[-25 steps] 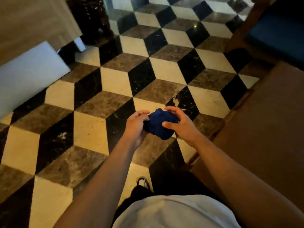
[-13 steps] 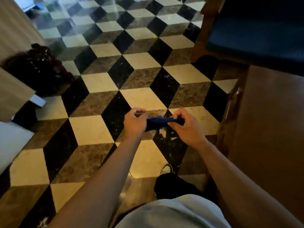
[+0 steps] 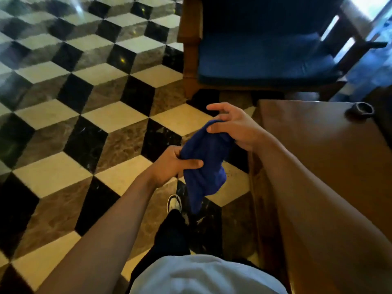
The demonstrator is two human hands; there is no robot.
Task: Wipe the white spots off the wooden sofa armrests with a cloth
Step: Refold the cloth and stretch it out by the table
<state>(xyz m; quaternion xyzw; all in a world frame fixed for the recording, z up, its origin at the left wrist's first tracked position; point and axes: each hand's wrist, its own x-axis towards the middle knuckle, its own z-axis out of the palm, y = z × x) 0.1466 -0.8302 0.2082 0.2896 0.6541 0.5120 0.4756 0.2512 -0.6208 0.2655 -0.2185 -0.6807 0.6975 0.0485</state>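
Observation:
A dark blue cloth (image 3: 206, 160) hangs bunched between my two hands above the floor, its lower end drooping toward my shoe. My left hand (image 3: 176, 163) grips its lower left side with fingers and thumb curled round it. My right hand (image 3: 231, 126) pinches its top with the thumb, the index finger lifted free. Ahead stands a wooden sofa chair with a blue seat cushion (image 3: 265, 58); its left wooden armrest (image 3: 189, 24) shows at the top, its right armrest (image 3: 360, 32) at the far right. No white spots can be made out.
A brown wooden table (image 3: 318, 158) runs along my right side, with a small dark round dish (image 3: 360, 109) near its far corner. The floor (image 3: 74, 102) is cube-patterned tile in black, cream and brown. My shoe (image 3: 174, 203) points toward the chair.
The view has swung right, bringing the blue chair and table closer. The cloth, pulled into a thin strip between both hands, now hangs looser and bunched, with my right hand raised above the left.

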